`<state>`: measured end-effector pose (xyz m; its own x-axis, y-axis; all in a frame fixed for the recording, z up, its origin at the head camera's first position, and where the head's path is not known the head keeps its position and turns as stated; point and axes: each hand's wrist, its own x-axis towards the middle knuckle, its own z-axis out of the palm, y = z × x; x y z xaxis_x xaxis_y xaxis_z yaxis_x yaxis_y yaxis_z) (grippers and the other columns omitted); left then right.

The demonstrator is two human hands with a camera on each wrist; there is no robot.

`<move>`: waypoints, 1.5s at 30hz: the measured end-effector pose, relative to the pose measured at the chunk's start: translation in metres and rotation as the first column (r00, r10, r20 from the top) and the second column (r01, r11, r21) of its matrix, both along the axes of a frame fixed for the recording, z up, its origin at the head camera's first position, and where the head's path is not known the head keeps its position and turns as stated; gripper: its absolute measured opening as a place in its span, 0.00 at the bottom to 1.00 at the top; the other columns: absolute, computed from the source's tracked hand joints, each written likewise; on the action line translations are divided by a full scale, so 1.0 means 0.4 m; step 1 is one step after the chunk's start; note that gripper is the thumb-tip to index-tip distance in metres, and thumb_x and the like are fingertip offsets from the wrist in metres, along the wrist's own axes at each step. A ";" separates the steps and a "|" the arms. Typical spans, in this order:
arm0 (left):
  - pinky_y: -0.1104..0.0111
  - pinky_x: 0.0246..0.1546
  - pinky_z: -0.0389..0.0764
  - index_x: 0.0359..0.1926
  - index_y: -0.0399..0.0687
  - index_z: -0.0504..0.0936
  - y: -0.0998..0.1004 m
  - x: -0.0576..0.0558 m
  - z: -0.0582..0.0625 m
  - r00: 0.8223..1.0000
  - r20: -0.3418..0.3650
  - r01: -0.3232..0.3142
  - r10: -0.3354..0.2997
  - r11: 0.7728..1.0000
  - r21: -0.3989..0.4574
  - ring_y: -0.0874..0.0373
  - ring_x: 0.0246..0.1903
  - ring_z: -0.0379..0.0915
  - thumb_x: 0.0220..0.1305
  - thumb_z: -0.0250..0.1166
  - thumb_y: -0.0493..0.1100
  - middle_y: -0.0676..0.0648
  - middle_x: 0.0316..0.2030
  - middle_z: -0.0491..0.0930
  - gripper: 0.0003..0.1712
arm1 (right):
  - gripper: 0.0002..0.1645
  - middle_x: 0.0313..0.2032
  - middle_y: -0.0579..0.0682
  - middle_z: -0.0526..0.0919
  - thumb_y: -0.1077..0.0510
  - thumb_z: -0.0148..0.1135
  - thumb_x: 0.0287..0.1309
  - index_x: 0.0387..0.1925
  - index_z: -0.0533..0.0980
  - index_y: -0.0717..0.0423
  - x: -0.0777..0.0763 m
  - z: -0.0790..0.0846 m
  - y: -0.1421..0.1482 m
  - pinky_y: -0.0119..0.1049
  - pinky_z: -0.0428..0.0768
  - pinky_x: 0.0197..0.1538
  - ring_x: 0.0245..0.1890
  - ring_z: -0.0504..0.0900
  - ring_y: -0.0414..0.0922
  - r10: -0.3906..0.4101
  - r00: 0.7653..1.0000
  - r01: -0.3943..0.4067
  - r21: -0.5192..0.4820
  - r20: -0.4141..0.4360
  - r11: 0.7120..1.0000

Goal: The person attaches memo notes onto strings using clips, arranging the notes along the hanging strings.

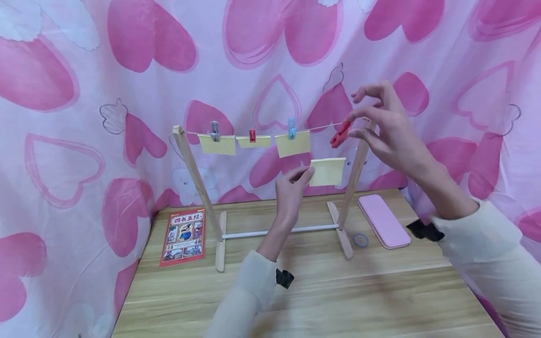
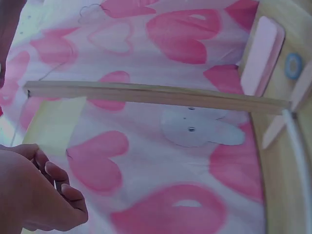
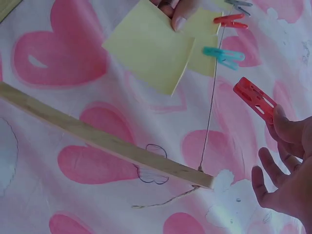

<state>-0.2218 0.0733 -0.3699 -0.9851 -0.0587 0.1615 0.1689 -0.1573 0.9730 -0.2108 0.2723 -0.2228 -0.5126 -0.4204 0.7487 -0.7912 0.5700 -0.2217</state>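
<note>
My left hand (image 1: 291, 192) pinches a yellow sticky note (image 1: 328, 172) by its left edge, below the string (image 1: 319, 127). A red clothespin (image 3: 254, 99) is between the thumb and index finger of my right hand (image 1: 390, 129), near the string's right end; its other fingers are spread apart. Along the string hang several yellow notes: one under a grey clothespin (image 1: 215, 131), one under a red clothespin (image 1: 252, 135), one under a light blue clothespin (image 1: 291, 128). In the left wrist view the held note (image 2: 56, 124) lies partly behind the fingers.
The string runs between two wooden posts (image 1: 355, 173), joined low down by a white rod (image 1: 245, 234). On the wooden table (image 1: 338, 300) lie a red comic-style booklet (image 1: 183, 237), a pink case (image 1: 383, 221) and a small grey ring (image 1: 360, 240). A heart-patterned curtain (image 1: 270, 61) hangs behind.
</note>
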 end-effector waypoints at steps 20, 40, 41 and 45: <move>0.77 0.32 0.73 0.46 0.33 0.93 0.033 -0.074 0.085 0.997 -0.068 -0.022 0.027 0.997 0.071 0.68 0.30 0.76 0.75 0.72 0.39 0.57 0.24 0.81 0.11 | 0.07 0.61 0.67 0.75 0.70 0.75 0.64 0.42 0.87 0.71 -0.112 0.062 -0.038 0.68 0.66 0.77 0.71 0.71 0.65 -0.142 0.990 0.138 0.161 0.011 0.977; 0.75 0.31 0.71 0.46 0.36 0.93 0.040 -0.082 0.108 0.996 -0.074 -0.046 0.048 0.999 0.027 0.63 0.31 0.76 0.76 0.72 0.41 0.55 0.25 0.81 0.11 | 0.09 0.59 0.66 0.74 0.71 0.77 0.62 0.44 0.88 0.67 -0.126 0.037 -0.032 0.72 0.65 0.75 0.67 0.72 0.66 -0.139 0.989 0.123 0.231 0.055 0.965; 0.75 0.31 0.70 0.46 0.36 0.93 0.041 -0.083 0.108 0.996 -0.071 -0.047 0.048 0.999 0.025 0.63 0.31 0.76 0.76 0.72 0.41 0.55 0.25 0.81 0.11 | 0.10 0.59 0.66 0.75 0.71 0.77 0.61 0.45 0.89 0.68 -0.125 0.037 -0.031 0.72 0.67 0.74 0.67 0.72 0.66 -0.140 0.988 0.123 0.233 0.058 0.965; 0.76 0.30 0.71 0.46 0.36 0.94 0.048 -0.086 0.108 0.996 -0.067 -0.056 0.058 0.998 0.029 0.61 0.30 0.76 0.76 0.72 0.41 0.55 0.24 0.82 0.10 | 0.13 0.60 0.66 0.75 0.72 0.78 0.60 0.47 0.88 0.68 -0.124 0.040 -0.025 0.70 0.70 0.71 0.67 0.72 0.67 -0.146 0.987 0.125 0.243 0.068 0.962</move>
